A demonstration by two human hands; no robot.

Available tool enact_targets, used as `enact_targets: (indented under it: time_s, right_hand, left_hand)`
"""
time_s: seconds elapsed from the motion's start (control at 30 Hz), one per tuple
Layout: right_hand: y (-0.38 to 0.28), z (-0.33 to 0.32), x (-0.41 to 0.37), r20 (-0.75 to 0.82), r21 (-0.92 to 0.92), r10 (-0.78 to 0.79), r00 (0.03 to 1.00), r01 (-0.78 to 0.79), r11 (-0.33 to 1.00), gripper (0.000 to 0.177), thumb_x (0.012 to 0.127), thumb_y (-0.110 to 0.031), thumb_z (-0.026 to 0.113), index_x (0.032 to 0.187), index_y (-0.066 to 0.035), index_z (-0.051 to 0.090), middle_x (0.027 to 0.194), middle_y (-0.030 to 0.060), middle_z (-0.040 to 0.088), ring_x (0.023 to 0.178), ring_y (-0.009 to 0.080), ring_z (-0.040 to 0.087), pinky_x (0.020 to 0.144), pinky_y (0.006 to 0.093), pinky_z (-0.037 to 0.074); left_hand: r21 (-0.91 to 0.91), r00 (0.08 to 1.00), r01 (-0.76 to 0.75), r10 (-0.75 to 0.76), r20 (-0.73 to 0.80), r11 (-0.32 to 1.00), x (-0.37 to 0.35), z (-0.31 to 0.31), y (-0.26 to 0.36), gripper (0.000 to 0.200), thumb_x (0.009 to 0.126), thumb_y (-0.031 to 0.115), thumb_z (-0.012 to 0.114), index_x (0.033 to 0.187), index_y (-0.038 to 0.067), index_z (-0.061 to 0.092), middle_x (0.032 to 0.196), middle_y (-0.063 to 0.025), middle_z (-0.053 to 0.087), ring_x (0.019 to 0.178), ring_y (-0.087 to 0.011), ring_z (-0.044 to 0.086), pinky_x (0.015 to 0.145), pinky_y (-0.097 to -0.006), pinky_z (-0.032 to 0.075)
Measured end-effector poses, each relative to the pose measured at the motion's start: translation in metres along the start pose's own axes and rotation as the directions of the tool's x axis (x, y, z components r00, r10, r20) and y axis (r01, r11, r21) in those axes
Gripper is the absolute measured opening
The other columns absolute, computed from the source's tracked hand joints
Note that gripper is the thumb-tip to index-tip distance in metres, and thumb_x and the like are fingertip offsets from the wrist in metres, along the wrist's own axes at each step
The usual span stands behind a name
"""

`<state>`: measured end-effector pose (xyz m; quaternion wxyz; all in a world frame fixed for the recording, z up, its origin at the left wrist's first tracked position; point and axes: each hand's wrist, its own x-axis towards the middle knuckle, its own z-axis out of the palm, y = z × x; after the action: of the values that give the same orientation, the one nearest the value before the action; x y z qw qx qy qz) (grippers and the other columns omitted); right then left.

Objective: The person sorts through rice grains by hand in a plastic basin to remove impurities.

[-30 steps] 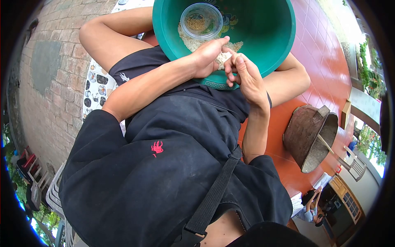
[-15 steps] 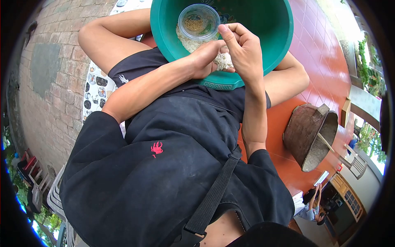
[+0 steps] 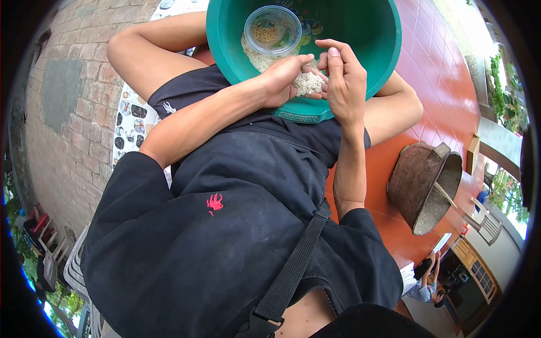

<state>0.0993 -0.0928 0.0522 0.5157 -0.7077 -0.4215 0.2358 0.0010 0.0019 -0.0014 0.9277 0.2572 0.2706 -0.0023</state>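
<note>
A green basin (image 3: 383,62) rests on my lap, with white rice grains (image 3: 257,59) along its near left side. Inside it stands a clear round container (image 3: 273,31) holding some brown husks. My left hand (image 3: 279,80) is cupped palm up over the basin's near edge and carries a heap of rice (image 3: 308,84). Right beside that heap is my right hand (image 3: 345,79), its index finger stretched out and its thumb raised. Nothing is seen between those fingers.
A large rusty pot (image 3: 414,180) with a stick in it sits on the red tiled floor to the right. Stacked chairs (image 3: 76,270) are at the lower left. Another person (image 3: 425,290) is in the background at the lower right, near a wooden door.
My right hand has moved slightly right and away from the container, and its fingers have spread. More of the rice in my left palm shows.
</note>
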Motion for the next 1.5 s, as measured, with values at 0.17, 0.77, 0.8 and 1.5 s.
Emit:
enact_targets:
  time_s: [0.17, 0.77, 0.8, 1.5]
  right_hand:
    - [-0.005, -0.013, -0.017, 0.055, 0.112, -0.013, 0.998, 0.007, 0.994, 0.028, 0.104, -0.008, 0.042, 0.121, -0.002, 0.064, 0.116, 0.0136, 0.068, 0.092, 0.0195, 0.068, 0.072, 0.0317, 0.055]
    - [0.024, -0.023, -0.038, 0.224, -0.592, -0.223, 0.949, 0.314, 0.742, 0.012, 0.082, -0.009, 0.072, 0.094, -0.01, 0.068, 0.137, 0.0098, 0.053, 0.133, 0.0313, 0.043, 0.107, 0.0443, 0.033]
    - [0.022, -0.022, -0.038, 0.226, -0.6, -0.221, 0.949, 0.314, 0.735, 0.011, 0.083, -0.009, 0.072, 0.093, -0.009, 0.068, 0.137, 0.0094, 0.054, 0.133, 0.031, 0.044, 0.107, 0.0439, 0.033]
    - [-0.017, 0.011, -0.004, -0.05, -0.465, -0.525, 0.85, 0.445, 0.765, 0.011, 0.085, -0.003, 0.071, 0.096, -0.004, 0.072, 0.106, 0.007, 0.064, 0.09, 0.023, 0.056, 0.074, 0.0333, 0.049]
  left_hand:
    - [0.06, 1.0, -0.011, 0.012, -0.011, 0.998, -0.008, 0.006, 0.005, 0.048, 0.109, 0.032, 0.025, 0.113, -0.009, 0.05, 0.103, -0.0214, 0.064, 0.093, -0.0313, 0.07, 0.083, -0.0424, 0.061]
    - [0.014, 0.998, 0.056, -0.056, -0.027, 0.998, -0.005, 0.003, 0.004, 0.049, 0.109, 0.032, 0.031, 0.112, -0.009, 0.057, 0.108, -0.0175, 0.066, 0.098, -0.0235, 0.068, 0.09, -0.0381, 0.057]
    - [0.013, 0.998, 0.055, -0.055, -0.027, 0.998, -0.005, 0.003, 0.004, 0.049, 0.109, 0.032, 0.031, 0.112, -0.009, 0.057, 0.108, -0.0175, 0.066, 0.098, -0.0235, 0.068, 0.09, -0.0381, 0.057]
    - [0.037, 0.997, -0.072, 0.073, -0.025, 0.997, -0.006, 0.007, 0.003, 0.032, 0.107, 0.026, 0.035, 0.112, -0.001, 0.051, 0.102, -0.0136, 0.063, 0.093, -0.0242, 0.069, 0.077, -0.0412, 0.063]
